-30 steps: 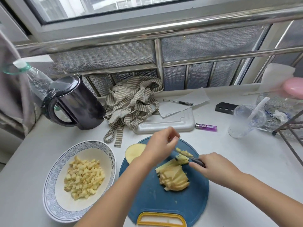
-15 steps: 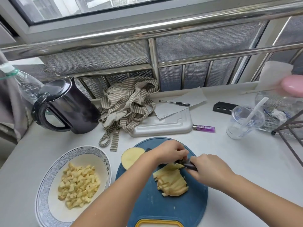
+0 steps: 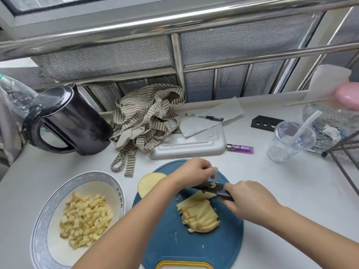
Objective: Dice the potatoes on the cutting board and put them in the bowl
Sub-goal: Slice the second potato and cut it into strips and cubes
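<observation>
A blue cutting board [image 3: 219, 247] lies in front of me with a fanned pile of potato strips [image 3: 200, 214] in its middle. A halved potato [image 3: 147, 182] rests cut face up at the board's left edge. My right hand [image 3: 250, 202] grips a dark knife [image 3: 208, 187], its blade lying flat above the strips with potato bits stuck on it. My left hand [image 3: 194, 174] hovers over the blade, fingertips pinched at the bits. The blue-rimmed bowl [image 3: 48, 202] at left holds several potato cubes [image 3: 85, 218].
A black kettle [image 3: 66, 121] stands at the back left, a striped apron [image 3: 147, 121] and a white tray [image 3: 194, 146] behind the board. A purple lighter [image 3: 240, 148], a plastic cup [image 3: 289, 142] and a wire rack [image 3: 343, 156] are to the right.
My left hand came down from above the board to the knife blade. The knife turned flat and now lies across the strips' far end.
</observation>
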`<state>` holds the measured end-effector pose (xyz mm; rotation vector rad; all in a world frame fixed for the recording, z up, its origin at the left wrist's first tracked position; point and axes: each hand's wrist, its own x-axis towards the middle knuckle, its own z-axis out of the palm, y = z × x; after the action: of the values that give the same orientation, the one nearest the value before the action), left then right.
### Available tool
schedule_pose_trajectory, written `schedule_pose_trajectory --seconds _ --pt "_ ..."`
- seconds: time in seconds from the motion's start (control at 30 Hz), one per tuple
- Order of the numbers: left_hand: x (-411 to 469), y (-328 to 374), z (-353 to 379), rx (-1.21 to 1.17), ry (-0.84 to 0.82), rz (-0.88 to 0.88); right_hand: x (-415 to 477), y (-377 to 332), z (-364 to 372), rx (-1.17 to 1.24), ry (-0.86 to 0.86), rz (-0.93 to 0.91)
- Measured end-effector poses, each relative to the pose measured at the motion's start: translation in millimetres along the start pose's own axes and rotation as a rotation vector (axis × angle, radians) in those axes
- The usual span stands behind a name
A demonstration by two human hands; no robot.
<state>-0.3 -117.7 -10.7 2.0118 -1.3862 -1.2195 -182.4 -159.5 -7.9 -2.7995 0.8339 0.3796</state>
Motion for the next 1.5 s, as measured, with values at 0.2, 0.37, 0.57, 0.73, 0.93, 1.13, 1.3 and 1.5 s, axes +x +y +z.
schedule_pose_trajectory --seconds 0.2,0.37,0.57,0.73,0.93,1.13,1.3,1.5 --pt "-11.2 -0.5 22.4 0.051 -0.048 0.019 -2.6 1.5 0.2 -0.064 -0.045 -0.008" --pt "-2.0 -17.1 20.3 0.070 0.033 -0.025 -8.8 2.0 4.1 -0.045 -0.057 -0.029" --pt "-9.3 -17.6 9.1 -0.071 0.216 0.029 -15.1 9.2 4.4 -0.028 -0.035 0.010" --pt "-9.5 -21.8 -6.0 0.023 0.230 -0.032 -15.1 9.2 0.7 -0.013 -0.016 0.029" --pt "-1.5 -33.2 -14.2 -0.053 0.156 -0.171 -17.0 10.3 -1.0 -0.034 -0.008 0.022" --pt "-0.6 -27.3 -10.5 -0.084 0.197 -0.091 -20.1 10.8 -4.1 -0.042 -0.011 0.017" --pt "-7.4 3.7 2.2 -0.166 -0.156 -0.033 -19.3 9.0 -9.0 -0.055 -0.006 0.009" --pt "-1.5 10.9 11.6 -0.098 -0.186 -0.009 -18.7 6.2 -7.0 -0.097 -0.064 -0.019"
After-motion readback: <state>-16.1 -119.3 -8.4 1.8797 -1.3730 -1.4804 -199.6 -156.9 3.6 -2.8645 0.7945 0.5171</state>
